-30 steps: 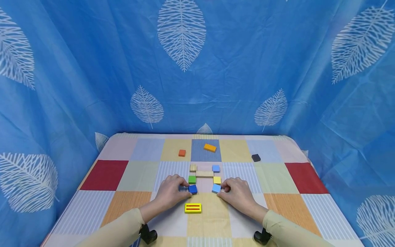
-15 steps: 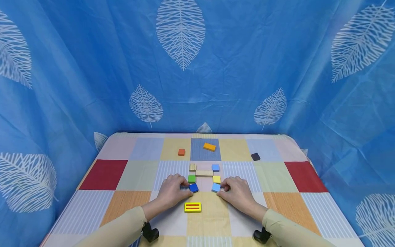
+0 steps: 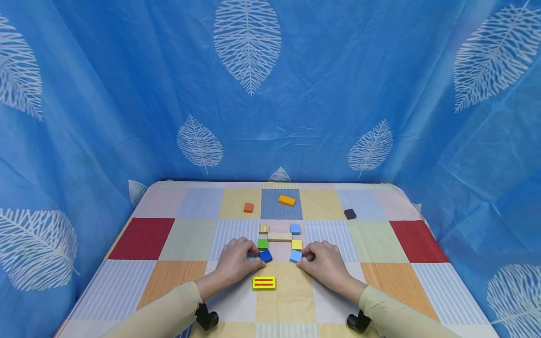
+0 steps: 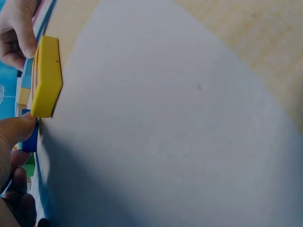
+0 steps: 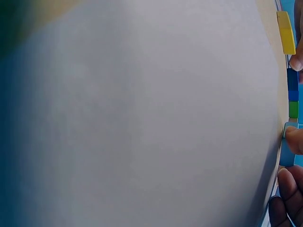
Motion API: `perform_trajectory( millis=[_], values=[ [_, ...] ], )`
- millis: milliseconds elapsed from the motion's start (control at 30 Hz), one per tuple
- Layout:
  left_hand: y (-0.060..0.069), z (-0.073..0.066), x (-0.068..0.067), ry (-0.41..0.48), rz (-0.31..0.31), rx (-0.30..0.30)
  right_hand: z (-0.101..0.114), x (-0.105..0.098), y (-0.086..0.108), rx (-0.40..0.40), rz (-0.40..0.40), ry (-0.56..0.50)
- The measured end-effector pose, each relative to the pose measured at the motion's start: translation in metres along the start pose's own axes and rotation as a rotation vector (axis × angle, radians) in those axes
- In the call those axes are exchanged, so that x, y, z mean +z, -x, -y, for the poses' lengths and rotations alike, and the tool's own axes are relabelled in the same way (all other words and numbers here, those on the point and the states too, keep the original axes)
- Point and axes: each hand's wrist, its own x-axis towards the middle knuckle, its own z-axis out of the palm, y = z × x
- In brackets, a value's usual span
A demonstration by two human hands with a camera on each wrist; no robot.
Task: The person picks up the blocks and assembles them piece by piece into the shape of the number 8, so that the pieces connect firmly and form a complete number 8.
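Observation:
My left hand (image 3: 236,257) pinches a dark blue block (image 3: 266,256) between thumb and fingers; the block sits askew just in front of a green block (image 3: 262,244). Opposite it, my right hand (image 3: 324,262) pinches a light blue block (image 3: 296,256), tilted a little, in front of a yellow block (image 3: 297,244). Farther back, a long plain wooden block (image 3: 280,237) spans between the two rows, with a striped wooden block (image 3: 264,228) at its left and a blue block (image 3: 295,229) at its right. In the left wrist view, the thumb presses the dark blue block (image 4: 30,139).
A yellow block with red stripes (image 3: 264,283) lies nearer to me. Toward the back are an orange-red block (image 3: 248,207), an orange block (image 3: 287,200) and a black block (image 3: 350,214). A patchwork cloth (image 3: 194,239) covers the table; a blue leaf-print curtain (image 3: 304,94) surrounds it.
The dark blue block has shifted slightly to the right and turned a little under my left hand. My right hand and the light blue block stay nearly still.

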Motion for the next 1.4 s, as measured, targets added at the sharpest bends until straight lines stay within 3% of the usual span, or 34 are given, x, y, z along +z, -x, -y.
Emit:
perform_trajectory(
  millis=[400,1400],
  values=[
    [0.0005,0.0002,0.0006,-0.006,-0.016,0.019,-0.0001,0.0,0.0004,-0.007,-0.004,0.002],
    [-0.0007,0.0001,0.0025,-0.019,-0.015,0.001,-0.0004,-0.0001,0.0009,-0.021,-0.016,-0.005]
  ],
)
